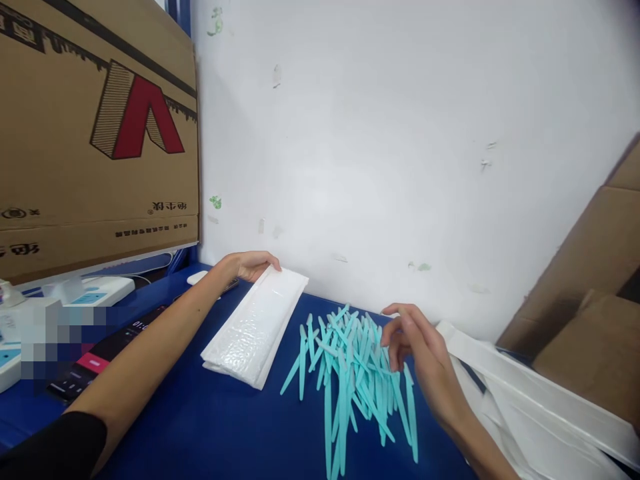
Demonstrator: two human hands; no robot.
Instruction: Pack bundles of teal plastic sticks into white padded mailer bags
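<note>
A heap of thin teal plastic sticks (350, 370) lies on the blue table (210, 427). My right hand (413, 343) hovers over the heap's right side, fingers curled and loosely spread, nothing clearly held. To the left a stack of white plastic pouches (255, 330) lies slanted on the table. My left hand (253, 265) rests at the stack's far end, fingers bent against its top edge, apparently touching it.
A white wall (400, 147) rises right behind the table. A big cardboard box (95, 133) stands at the left above white devices (85, 293) and a black timer (105, 350). More white pouches (530, 407) and brown cardboard (590, 313) lie at the right.
</note>
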